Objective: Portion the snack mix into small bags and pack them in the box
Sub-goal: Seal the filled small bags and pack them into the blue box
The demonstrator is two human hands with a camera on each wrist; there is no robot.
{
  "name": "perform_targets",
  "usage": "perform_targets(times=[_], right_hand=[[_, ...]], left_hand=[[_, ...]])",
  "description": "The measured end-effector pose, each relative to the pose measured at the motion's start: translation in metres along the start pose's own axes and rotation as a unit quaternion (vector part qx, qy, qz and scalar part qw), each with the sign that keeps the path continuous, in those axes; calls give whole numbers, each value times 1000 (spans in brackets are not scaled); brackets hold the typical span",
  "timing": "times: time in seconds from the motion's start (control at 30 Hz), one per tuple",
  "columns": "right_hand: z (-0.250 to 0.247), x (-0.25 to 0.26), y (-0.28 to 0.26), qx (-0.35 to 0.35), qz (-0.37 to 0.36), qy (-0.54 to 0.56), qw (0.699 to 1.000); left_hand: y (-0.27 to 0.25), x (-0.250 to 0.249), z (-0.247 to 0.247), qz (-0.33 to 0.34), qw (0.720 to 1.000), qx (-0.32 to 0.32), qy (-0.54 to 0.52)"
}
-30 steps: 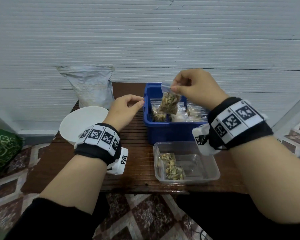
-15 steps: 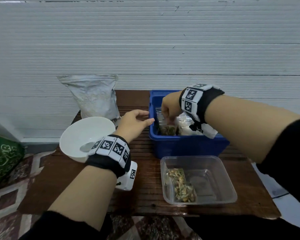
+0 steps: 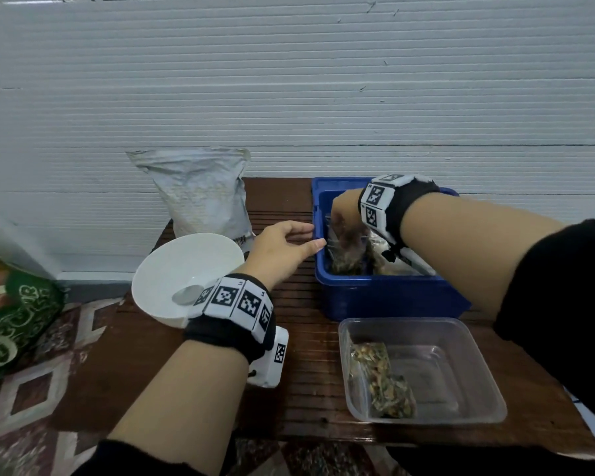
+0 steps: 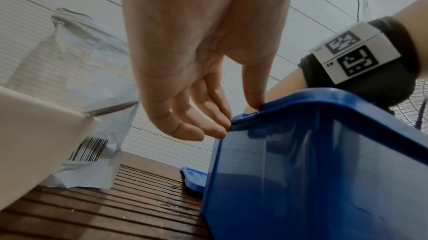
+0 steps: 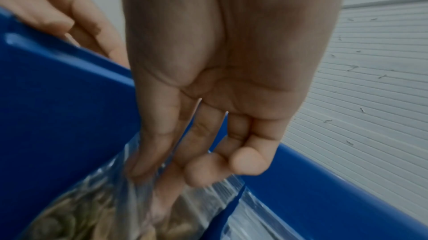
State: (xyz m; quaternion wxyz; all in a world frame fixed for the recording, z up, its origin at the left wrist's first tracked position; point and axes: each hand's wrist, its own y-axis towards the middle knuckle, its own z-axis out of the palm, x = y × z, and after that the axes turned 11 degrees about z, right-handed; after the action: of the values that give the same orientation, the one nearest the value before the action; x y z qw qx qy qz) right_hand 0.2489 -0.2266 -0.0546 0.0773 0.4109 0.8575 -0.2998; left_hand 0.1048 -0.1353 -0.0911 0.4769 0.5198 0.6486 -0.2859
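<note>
My right hand (image 3: pixel 346 214) reaches down into the blue box (image 3: pixel 389 297) at the centre right of the head view, and my thumb and fingers pinch the top of a small clear bag (image 5: pixel 129 198) filled with snack mix. From the right wrist view the bag sits low against the box's inner wall, its lower part cut off by the frame edge, so I cannot tell whether it touches the bottom. More clear bags lie in the box behind my wrist, but the band hides most of them and I cannot count them.

My left hand (image 3: pixel 282 247) hovers at the box's left rim, fingers loose and slightly spread, holding nothing; in the left wrist view the fingertips (image 4: pixel 215 130) meet the rim's corner.

In the lower right of the head view a clear container (image 3: pixel 461 407) sits on the desk (image 3: pixel 310 383), just in front of the box, with one filled bag (image 3: pixel 380 379) lying at its left side. Left of centre stands a white bowl (image 3: pixel 172 269) with a spoon (image 3: pixel 188 293) inside, its handle hidden by my wristband. A crumpled silver pouch (image 3: pixel 200 194) leans behind the bowl. Something green with a pattern is cut off at the left edge; I cannot make out what it is.
</note>
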Motion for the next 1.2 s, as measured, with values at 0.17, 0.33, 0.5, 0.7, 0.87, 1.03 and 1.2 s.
perform_targets(times=[0.17, 0.33, 0.5, 0.7, 0.87, 1.03, 1.2], right_hand=[[2, -4, 6, -46, 23, 10, 999], [-18, -14, -35, -66, -9, 189, 980], [-19, -19, -85, -78, -41, 281, 956], [19, -2, -153, -26, -81, 283, 955], [69, 27, -172, 41, -118, 285, 950], [101, 43, -166, 43, -116, 246, 961], [108, 42, -163, 28, -139, 270, 952]], left_hand=[[0, 1, -1, 3, 1000, 1, 5], [-3, 1, 1, -6, 1000, -11, 13], [-15, -1, 9, -15, 997, -42, 62], [-35, -8, 14, -9, 996, -65, 64], [-44, -16, 15, -18, 995, -60, 71], [-48, -21, 16, -24, 995, -58, 73], [-51, -21, 16, -21, 995, -60, 71]])
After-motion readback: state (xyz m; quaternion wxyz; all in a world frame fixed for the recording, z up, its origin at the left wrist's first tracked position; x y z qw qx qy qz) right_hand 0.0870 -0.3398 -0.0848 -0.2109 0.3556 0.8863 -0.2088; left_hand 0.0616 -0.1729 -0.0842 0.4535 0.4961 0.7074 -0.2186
